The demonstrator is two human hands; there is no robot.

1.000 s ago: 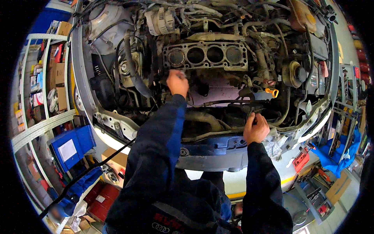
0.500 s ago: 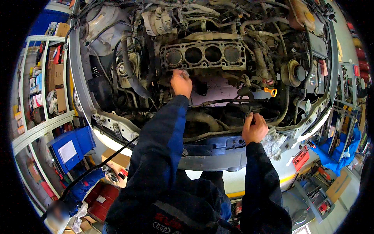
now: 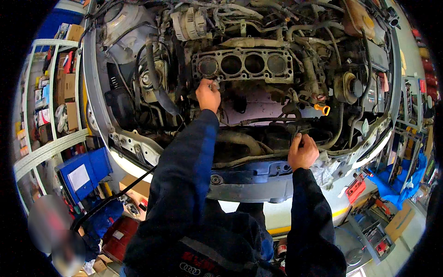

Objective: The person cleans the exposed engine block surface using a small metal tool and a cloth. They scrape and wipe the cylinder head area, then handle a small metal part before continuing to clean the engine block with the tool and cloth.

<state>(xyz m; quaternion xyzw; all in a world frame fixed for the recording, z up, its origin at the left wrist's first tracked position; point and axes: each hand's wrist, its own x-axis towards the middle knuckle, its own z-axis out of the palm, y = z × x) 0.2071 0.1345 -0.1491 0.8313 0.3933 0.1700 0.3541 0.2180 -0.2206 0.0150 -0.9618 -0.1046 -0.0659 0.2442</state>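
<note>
My left hand (image 3: 208, 96) is closed at the front edge of the engine block (image 3: 242, 64), just below its leftmost bore. Something small and pale shows at its fingertips, too small to name. The block's flat top face is bare, with several round cylinder bores in a row. Nearer to me and to the right, my right hand (image 3: 303, 151) is closed above the front crossmember (image 3: 258, 173), its fingers pinched together. What it holds, if anything, is hidden. A crumpled pale rag (image 3: 323, 170) lies right beside that hand.
Hoses and pipes surround the block, with an alternator (image 3: 188, 25) behind it on the left. A yellow loop handle (image 3: 323, 109) sticks up at the right. Shelving (image 3: 50, 150) stands left, and a red case (image 3: 354, 188) lies lower right.
My left hand has shifted slightly left and up along the block's front edge, still closed. My right hand has stayed nearly where it was.
</note>
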